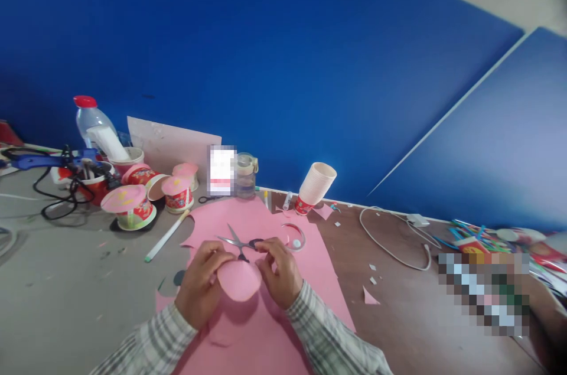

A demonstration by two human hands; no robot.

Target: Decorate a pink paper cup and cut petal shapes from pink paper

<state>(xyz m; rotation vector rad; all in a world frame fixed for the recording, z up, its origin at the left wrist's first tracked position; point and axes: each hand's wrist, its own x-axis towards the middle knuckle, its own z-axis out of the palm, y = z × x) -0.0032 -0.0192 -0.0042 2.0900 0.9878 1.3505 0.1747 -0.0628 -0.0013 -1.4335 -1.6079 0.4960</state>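
My left hand pinches the left edge of a round pink paper piece, which is tilted up toward me. At its right edge, the closed fingers of my right hand hold the same piece. Open-bladed scissors with dark handles lie just behind it; one handle is close to my right fingertips. Beneath both hands spreads a large pink paper sheet with cut edges. A roll of clear tape rests on this sheet, beyond my right hand.
Decorated paper cups with pink discs stand at left, near a white marker. A leaning cup stack, a glass jar and a blue partition are behind. At right lie a white cable and another person's arm.
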